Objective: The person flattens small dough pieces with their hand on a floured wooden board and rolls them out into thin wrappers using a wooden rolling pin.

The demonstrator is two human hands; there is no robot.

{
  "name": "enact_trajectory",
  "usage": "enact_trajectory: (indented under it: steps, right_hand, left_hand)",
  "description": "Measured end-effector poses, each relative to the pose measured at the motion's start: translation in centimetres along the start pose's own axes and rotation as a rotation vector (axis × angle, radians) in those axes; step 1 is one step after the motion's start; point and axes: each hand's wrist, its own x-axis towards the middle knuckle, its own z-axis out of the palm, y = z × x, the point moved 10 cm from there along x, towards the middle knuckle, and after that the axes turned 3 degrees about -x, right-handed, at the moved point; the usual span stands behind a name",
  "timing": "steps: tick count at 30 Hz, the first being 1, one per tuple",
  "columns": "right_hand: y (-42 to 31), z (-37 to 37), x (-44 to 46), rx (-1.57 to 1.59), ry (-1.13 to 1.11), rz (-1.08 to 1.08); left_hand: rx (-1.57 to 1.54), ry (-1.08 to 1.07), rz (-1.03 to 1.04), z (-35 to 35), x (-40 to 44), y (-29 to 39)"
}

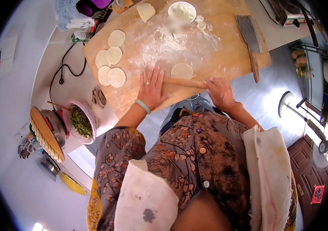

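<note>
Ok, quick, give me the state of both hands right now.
Left hand: open, fingers stretched out over one end of the rolling pin.
Right hand: at its other end, fingers bent; whether closed around it cannot be told.

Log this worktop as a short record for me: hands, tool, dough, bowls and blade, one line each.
Left hand: palm down, fingers spread, at one end of the rolling pin
Right hand: fingers bent over the pin's other end
Dough round: flat, just beyond the pin
Other rounds: five, on the left side of the wooden board
White bowl: holds flour, at the far side
Pink bowl: holds chopped greens, left of the board
Cleaver: right side, handle past the board's edge
</note>
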Motion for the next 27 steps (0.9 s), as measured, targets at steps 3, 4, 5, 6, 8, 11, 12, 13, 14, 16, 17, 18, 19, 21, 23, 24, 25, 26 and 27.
enact_trajectory:
  steps: [3, 4, 5, 6, 8, 11, 12, 13, 14, 16, 17, 18, 19, 21, 23, 24, 25, 26, 27]
  right_hand:
    - [0.3, 0.3, 0.0, 0.037, -0.047, 0.031]
    - [0.6, 0.2, 0.4, 0.032, -0.051, 0.019]
    - [1.2, 0.0, 1.0, 0.025, -0.055, 0.007]
    - [1.8, -0.2, 1.6, 0.019, -0.060, -0.006]
    - [2.4, -1.0, 2.3, 0.036, -0.069, -0.050]
    - [3.4, -0.4, 2.9, -0.029, -0.030, -0.112]
    - [3.7, -0.2, 3.0, -0.066, -0.010, -0.128]
    - [4.4, 0.0, 4.1, -0.065, -0.053, -0.101]
    - [5.2, 0.0, 5.2, -0.063, -0.099, -0.073]
    - [6.4, -0.1, 6.6, -0.030, -0.082, -0.082]
    - [6.9, -0.4, 6.6, -0.032, -0.077, -0.057]
    - [7.3, -0.6, 6.4, -0.033, -0.072, -0.034]
    - [7.5, -0.7, 6.0, -0.032, -0.067, -0.011]
    - [6.7, -0.9, 3.3, -0.070, -0.081, -0.006]
    - [6.4, -1.0, 2.6, -0.089, -0.078, -0.021]
    - [5.9, -0.9, 2.8, -0.085, -0.071, -0.035]
    - [5.3, -0.9, 2.9, -0.080, -0.066, -0.048]
    - [5.2, -0.6, 3.8, -0.078, -0.067, -0.057]
    - [5.2, -0.6, 5.8, -0.077, -0.066, -0.067]
  left_hand:
    - [0.018, -0.016, -0.009, 0.6, -1.2, 0.3]
    - [0.029, 0.000, -0.025, 0.4, -0.6, 0.1]
    - [0.040, 0.019, -0.041, 0.1, 0.0, -0.1]
    - [0.034, 0.050, -0.029, -0.3, 0.4, 0.1]
    - [0.017, 0.107, -0.018, -1.0, 0.7, 0.4]
    - [-0.040, 0.062, -0.054, 0.7, 0.4, 0.6]
    - [-0.037, 0.108, -0.073, 0.3, 0.9, 0.2]
    - [-0.033, 0.153, -0.091, 0.0, 1.9, -0.4]
    - [-0.031, 0.195, -0.110, -0.2, 2.8, -0.9]
    - [0.015, 0.167, -0.158, -0.5, 4.4, -1.9]
    - [0.042, 0.159, -0.181, -0.8, 4.9, -2.3]
    - [0.063, 0.167, -0.177, -0.7, 4.7, -2.2]
    - [0.020, 0.157, -0.177, -0.3, 4.1, -1.9]
    - [-0.065, 0.130, -0.170, 0.6, 1.7, -0.1]
    - [-0.096, 0.132, -0.158, 1.4, 0.3, 1.0]
    - [-0.093, 0.151, -0.153, 1.3, 0.3, 1.2]
    - [-0.091, 0.167, -0.149, 1.1, 0.1, 1.3]
    - [-0.094, 0.182, -0.192, 1.0, 1.1, 0.2]
    - [-0.075, 0.190, -0.225, 0.4, 2.4, -0.7]
